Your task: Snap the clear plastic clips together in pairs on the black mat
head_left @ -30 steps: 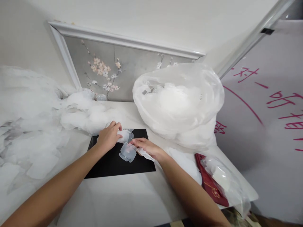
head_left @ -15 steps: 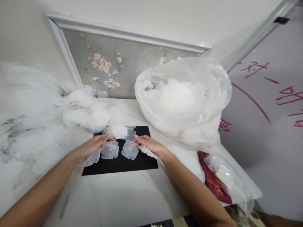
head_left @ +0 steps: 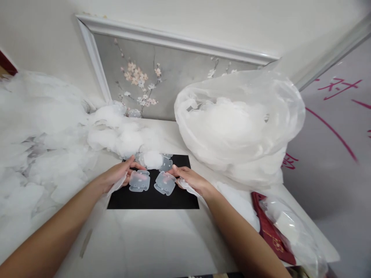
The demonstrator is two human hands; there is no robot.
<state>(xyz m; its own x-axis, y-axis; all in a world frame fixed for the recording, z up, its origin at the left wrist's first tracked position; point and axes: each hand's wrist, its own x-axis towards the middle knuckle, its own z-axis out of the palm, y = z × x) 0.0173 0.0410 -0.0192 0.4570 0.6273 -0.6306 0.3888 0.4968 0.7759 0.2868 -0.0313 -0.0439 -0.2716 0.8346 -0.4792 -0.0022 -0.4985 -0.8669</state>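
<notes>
Over the left part of a black mat [head_left: 150,200], my left hand [head_left: 120,173] has its thumb and fingers apart, with fingertips at the top of a translucent piece [head_left: 139,181]. Some white film-like pieces [head_left: 117,186] rest against its palm. My right hand [head_left: 188,178] pinches a second translucent piece [head_left: 165,183] by its upper right edge, and a white stack [head_left: 188,187] lies under its palm. Between and beyond my hands sits a small pile of translucent pieces [head_left: 152,159] on the mat's far edge.
Heaps of white pieces [head_left: 43,154] cover the left side. A large clear bag [head_left: 237,127] full of them stands at the back right. More pieces [head_left: 239,200], a red case [head_left: 272,231] and a small clear bag [head_left: 295,231] lie right. A framed picture [head_left: 174,73] leans behind.
The view has shifted left. My left hand has opened its thumb upward, and the pieces under it have moved off the mat's surface, up against the palm. The right hand keeps its piece.
</notes>
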